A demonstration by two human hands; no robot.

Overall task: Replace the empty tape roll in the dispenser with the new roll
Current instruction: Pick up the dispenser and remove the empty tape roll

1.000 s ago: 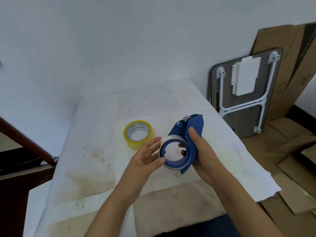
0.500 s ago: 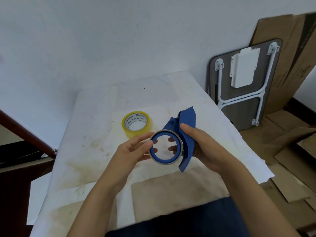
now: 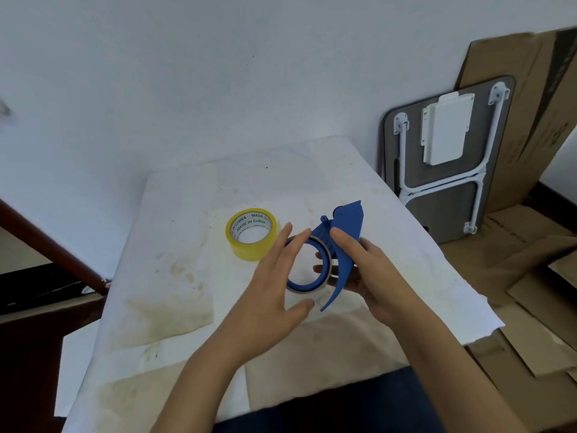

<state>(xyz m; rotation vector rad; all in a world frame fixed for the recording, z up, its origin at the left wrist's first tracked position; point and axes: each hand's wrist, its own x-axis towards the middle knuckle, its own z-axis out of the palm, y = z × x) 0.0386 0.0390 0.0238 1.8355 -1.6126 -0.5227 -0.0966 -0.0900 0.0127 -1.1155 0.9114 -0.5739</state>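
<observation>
Left hand (image 3: 268, 292) has shifted from pinching the ring rim to fingers spread wide around the blue plastic dispenser (image 3: 338, 245); spent grey core (image 3: 307, 267) not off yet. Right hand (image 3: 368, 273) fingers clamp the dispenser. Yellow tape roll (image 3: 251, 234) sits on counter (image 3: 175, 245), just beyond left fingertips.

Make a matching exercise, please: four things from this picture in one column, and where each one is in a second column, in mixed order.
Things:
1. yellow roll
2. dispenser
3. folded table
4. cardboard

Places:
A. held in the right hand, above the table
B. leaning on the wall, behind the folded table
C. lying flat on the white sheet
D. standing on its edge against the wall, to the right

Pairs: 1-C, 2-A, 3-D, 4-B
</observation>
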